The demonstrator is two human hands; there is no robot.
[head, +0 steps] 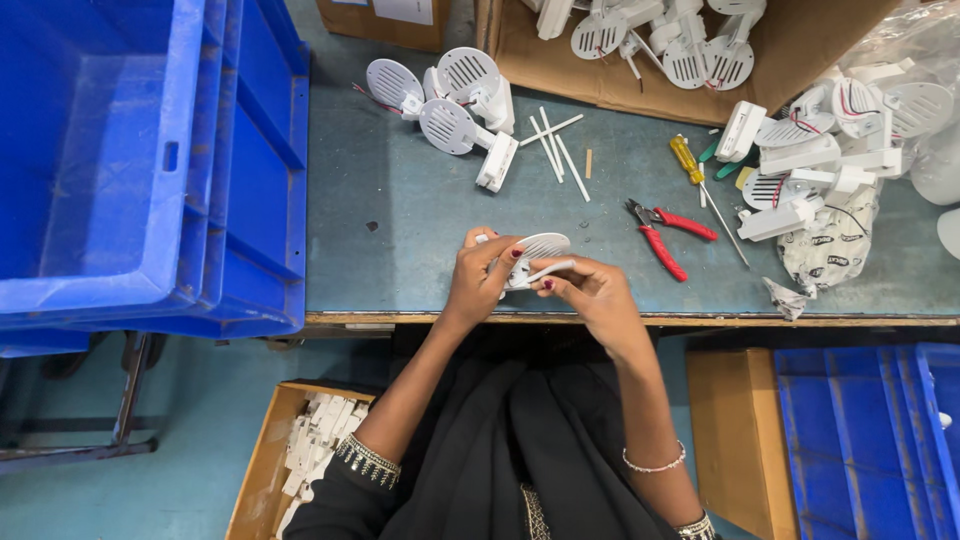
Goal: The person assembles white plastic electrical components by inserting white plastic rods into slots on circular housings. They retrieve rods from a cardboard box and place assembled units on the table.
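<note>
I hold a white slotted round part (535,250) between both hands, just above the near edge of the grey-green workbench (400,230). My left hand (483,280) closes on its left side, fingers curled over the rim, thumb pressing from below. My right hand (590,292) pinches a thin white stem (550,270) that runs from under the part toward my right palm; thumb and forefinger are shut on it. The two hands nearly touch, with the part bridging them.

Beyond my grip, further across the bench, lie three more white round assemblies (450,100) with square blocks on their stems, and just right of them a few loose white sticks (555,145). To the right of my right hand, close by, sit red-handled pliers (665,235); past those lies a yellow-handled screwdriver (700,180). Further right is a heap of the same white parts (830,150), some resting on crumpled plastic wrap. An open cardboard box (620,85) at the far side holds more of them.

To the left of my left hand, well apart, stacked blue crates (150,170) cover that end of the bench. Below my left forearm, off the bench, a cardboard carton (265,460) holds small white blocks. Below and right of my right arm stands another blue crate (860,430).
</note>
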